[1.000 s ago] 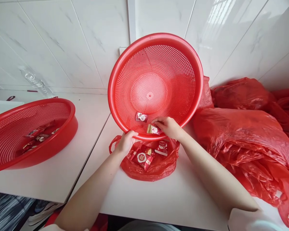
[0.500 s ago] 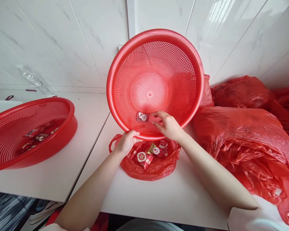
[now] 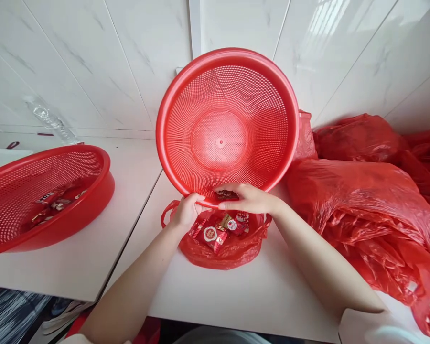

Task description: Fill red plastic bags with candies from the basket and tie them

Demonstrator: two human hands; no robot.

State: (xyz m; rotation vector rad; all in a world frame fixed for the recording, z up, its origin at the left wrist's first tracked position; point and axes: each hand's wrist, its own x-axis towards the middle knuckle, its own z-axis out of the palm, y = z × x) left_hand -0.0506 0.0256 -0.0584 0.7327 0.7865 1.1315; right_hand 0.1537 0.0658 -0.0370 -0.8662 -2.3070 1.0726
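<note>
A red perforated plastic basket [image 3: 220, 138] is tipped toward me, its lower rim over an open red plastic bag [image 3: 232, 255]. My left hand [image 3: 189, 210] is closed on the basket's lower left rim. At the bottom of the rim, my right hand [image 3: 245, 198] has its fingers stretched and apart from the thumb, curved around a small dark-red snack packet [image 3: 227, 194], which they partly cover. In the bag's mouth lie a red snack packet [image 3: 215, 237] with a round cream label, a gold-and-red packet [image 3: 229, 222] and other red wrappers.
To the left stands another red basket [image 3: 105, 177] with several wrapped snacks [image 3: 59, 204] inside. Behind it a clear plastic bottle [image 3: 52, 122] leans near the tiled wall. Full red plastic bags [image 3: 365, 200] are heaped on the right. A seam [image 3: 129, 234] runs between two white tabletops.
My right hand has moved down toward the rim, and the dark-red packet has slid down with it. The basket has shifted slightly left and down. My left hand keeps its grip.
</note>
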